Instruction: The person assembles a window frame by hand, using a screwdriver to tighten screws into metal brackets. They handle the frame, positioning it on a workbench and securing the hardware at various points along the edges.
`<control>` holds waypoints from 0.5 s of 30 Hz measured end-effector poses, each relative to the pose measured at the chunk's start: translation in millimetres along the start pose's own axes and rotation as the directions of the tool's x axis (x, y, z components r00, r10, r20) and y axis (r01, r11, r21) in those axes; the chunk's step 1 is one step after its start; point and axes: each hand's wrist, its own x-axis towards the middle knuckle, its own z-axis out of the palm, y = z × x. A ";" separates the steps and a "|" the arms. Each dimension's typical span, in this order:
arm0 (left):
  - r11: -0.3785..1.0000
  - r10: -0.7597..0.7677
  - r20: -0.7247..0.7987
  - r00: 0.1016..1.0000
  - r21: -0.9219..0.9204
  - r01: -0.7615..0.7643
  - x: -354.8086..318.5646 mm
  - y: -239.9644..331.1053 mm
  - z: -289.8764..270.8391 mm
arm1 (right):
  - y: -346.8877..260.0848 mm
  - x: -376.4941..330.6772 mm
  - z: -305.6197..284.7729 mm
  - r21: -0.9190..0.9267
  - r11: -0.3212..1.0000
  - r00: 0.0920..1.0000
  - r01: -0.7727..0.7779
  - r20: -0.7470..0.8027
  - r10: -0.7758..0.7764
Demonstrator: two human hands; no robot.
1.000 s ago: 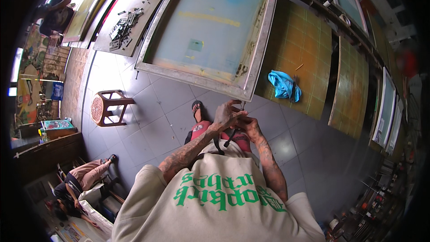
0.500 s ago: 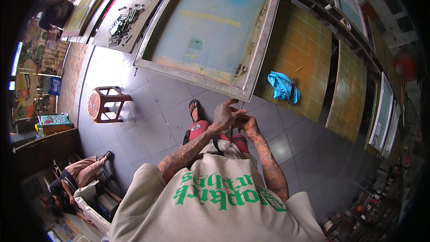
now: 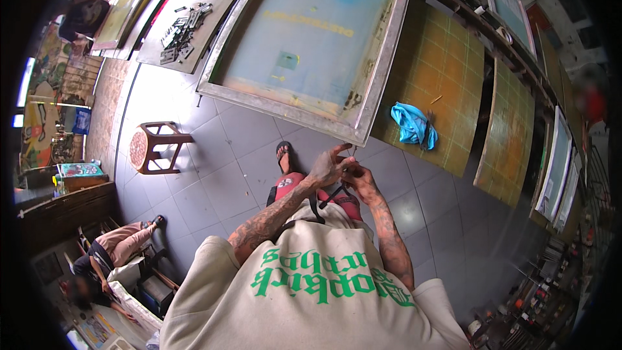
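Observation:
My left hand (image 3: pixel 328 167) and my right hand (image 3: pixel 361 180) come together just below the front right corner of a large screen-printing frame (image 3: pixel 285 114). It has a grey metal rim and a bluish mesh. A thin metal rod, like a bolt, (image 3: pixel 354 150) hangs under that corner, right by my fingertips. The fingers of both hands are bent and pinched close together; what they hold between them is too small to make out. A dark cord (image 3: pixel 314 207) hangs from my clothing below my hands.
A blue cloth (image 3: pixel 413 126) lies on a brownish-green board (image 3: pixel 440 78) to the right. Small metal pieces (image 3: pixel 184 34) are heaped on a far-left panel. A brown stool (image 3: pixel 157 148) stands on the tiled floor. One person (image 3: pixel 116 246) sits at lower left; another (image 3: pixel 84 13) is at upper left.
The view has shifted slightly. My hands stay at the frame's corner, with the left index finger stretched a little more toward the thin rod.

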 end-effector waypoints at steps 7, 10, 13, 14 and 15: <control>0.975 -0.017 -0.051 0.999 0.218 0.027 -3.6 9.4 2.6 | -12.8 0.6 5.8 0.078 0.997 0.998 -0.028 0.066 0.023; 0.977 -0.023 -0.070 0.997 0.211 0.037 -4.0 10.9 -0.7 | -12.4 1.2 8.1 -0.003 1.000 0.999 -0.020 -0.026 0.020; 0.992 0.093 -0.041 0.995 -0.080 -0.096 -2.0 -2.8 -1.7 | 0.7 9.8 -0.9 -0.111 0.994 0.998 0.012 -0.057 -0.019; 0.994 0.108 -0.045 0.993 -0.010 -0.109 -1.8 -7.0 -1.5 | 4.8 10.3 -4.1 -0.080 0.997 0.999 0.013 -0.051 -0.018; 0.991 0.122 -0.047 0.991 0.057 -0.119 -3.1 -7.9 -0.3 | 3.3 7.6 -0.9 -0.048 0.999 0.999 0.012 -0.048 -0.014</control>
